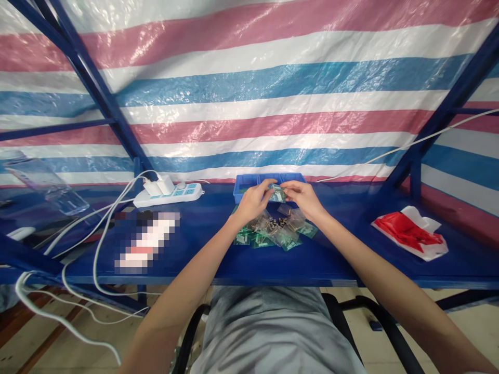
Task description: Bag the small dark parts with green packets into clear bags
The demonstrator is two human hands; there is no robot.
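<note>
Nearest you: black chair arms [346, 306], pulled in under the blue bench [351, 259].

On the bench, at 6 o'clock from your hands, lies a pile of small clear bags [273, 232]. They hold green boards and metal parts, too small to name closer.

Above the pile, your left hand [252, 200] and right hand [302, 196] sit close together. Both pinch one small clear bag [277, 193] by its ends, fingertips closed on it, and it is lifted off the bench.

At 12 o'clock, just behind that bag, is a blue parts bin [245, 183]. You cannot see its contents from here.

Step, as judged: a single bag from the pile is being worked between both hands. Whether that is opening or checking cannot be told. Whatever follows calls for a light two-handed pinch. Keep the bag level over the bench or bin, because the film looks slippery and the parts are small.

At 9 o'clock is a white power strip [169, 195] with chargers plugged in. White cables [97, 244] trail off the bench edge toward 7. At 3 o'clock, well apart, is a red-and-white plastic bag [409, 234].

Farthest back hangs a striped tarp [249, 78].
</note>
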